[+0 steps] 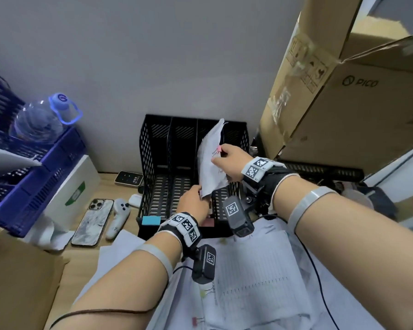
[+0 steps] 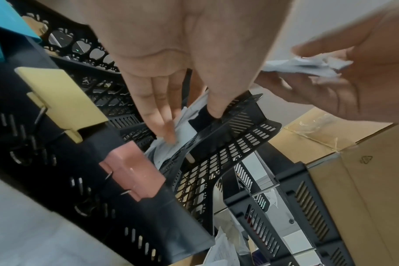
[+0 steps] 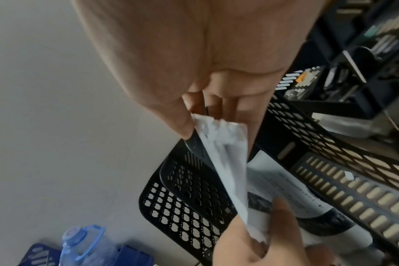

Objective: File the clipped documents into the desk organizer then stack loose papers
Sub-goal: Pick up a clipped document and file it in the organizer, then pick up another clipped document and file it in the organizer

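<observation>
Clipped docs (image 1: 211,158) stood tilted over black desk organizer (image 1: 153,163), 3rd slot from left, right hand (image 1: 231,163) pinched top edge by pink clip, left hand (image 1: 192,203) gripped bottom corner, loose papers (image 1: 248,270) lay on desk in front.

Both bare forearms are stretched forward. The right hand (image 1: 231,163) is raised higher, and the upper edge of the white clipped sheets of paper (image 1: 211,163) is pinched between its thumb and fingers. The lower corner is held by the left hand (image 1: 193,204), fingers nearly straight.
</observation>
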